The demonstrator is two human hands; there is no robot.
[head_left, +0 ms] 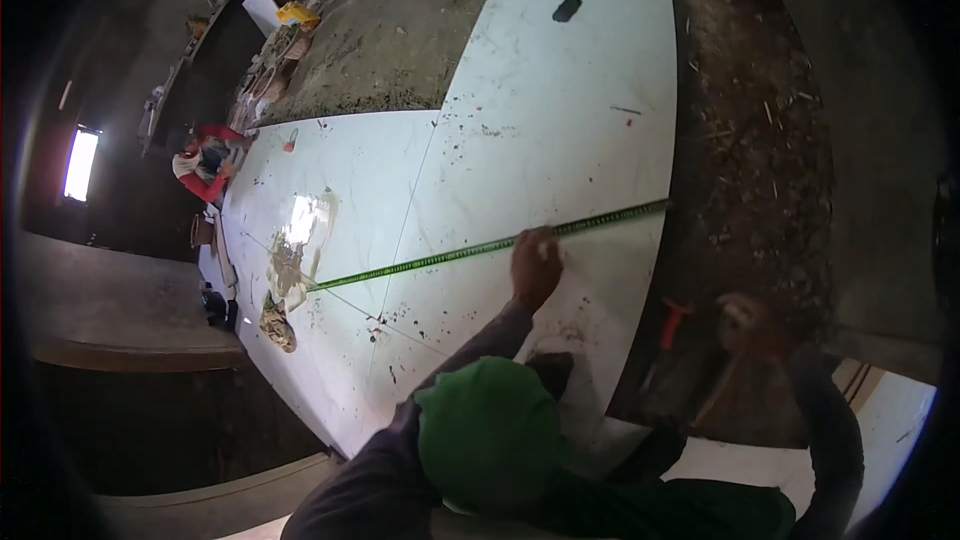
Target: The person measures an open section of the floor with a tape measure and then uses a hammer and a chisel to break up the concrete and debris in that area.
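A green measuring tape (430,260) runs slantwise over the white tiled floor (500,170), from the wet patch at left to the tile edge at right. My left hand (537,265) is closed and pressed down on the tape, past its middle. Over the brown ground at right, my right hand (752,327) is bent and blurred. Something pale shows at its fingers, too unclear to name. Beside that hand lies an orange-handled tool (672,325), its lower part dim. Round green cloth (490,430) covers the area between my arms.
A co-worker in red sleeves (205,165) crouches at the far left. Wet whitish slurry (305,225) and a muddy lump (278,325) lie on the left tiles. A dark flat object (567,9) rests at the far end. Rough grey mortar (390,65) borders the tiles.
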